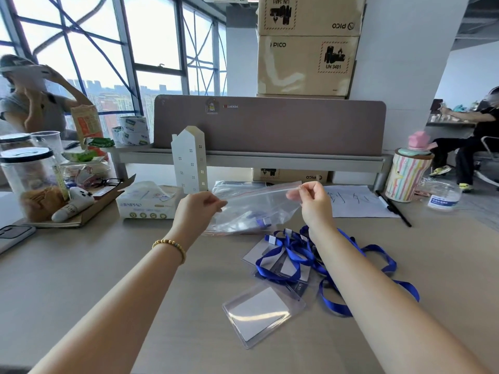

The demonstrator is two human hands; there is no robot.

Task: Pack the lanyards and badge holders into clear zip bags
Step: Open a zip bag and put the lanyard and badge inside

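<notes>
Glossy clear plastic zip bag [256, 209], shiny badge holder [260, 313], blue woven-cloth lanyards [294, 255], matt desk [81, 265].

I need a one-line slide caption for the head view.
Both hands, left and right, hold a zip bag above blue lanyards.

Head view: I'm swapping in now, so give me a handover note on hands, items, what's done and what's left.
Left hand and right hand pinch the two top corners of a clear red-striped zip bag, lifted over the beige desk.
Something blue already lies inside a bag.
Left: tangled blue lanyards and clear plastic badge holders loose on the desk.
</notes>
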